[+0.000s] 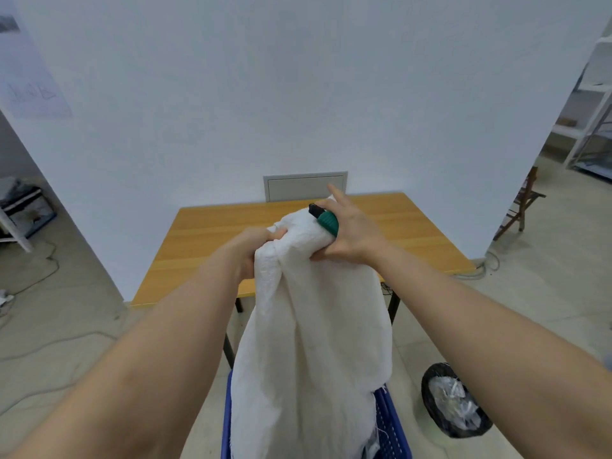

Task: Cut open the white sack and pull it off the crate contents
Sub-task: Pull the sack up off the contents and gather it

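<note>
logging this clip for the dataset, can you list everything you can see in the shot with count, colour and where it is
sack: one, white fabric, held up at its top, hanging down into the crate
crate: one, blue, bottom centre on the floor, mostly hidden by the sack
cutter: one, green handle with black tip, at the top of the sack
table: one, orange wood top on dark legs, behind the sack against the wall
wall panel: one, grey, low on the wall above the table
bin: one, black liner with clear plastic inside, floor at right
shelving: white, far right
cables: several, floor at left
left hand: gripping the sack top
right hand: holding cutter and sack
</note>
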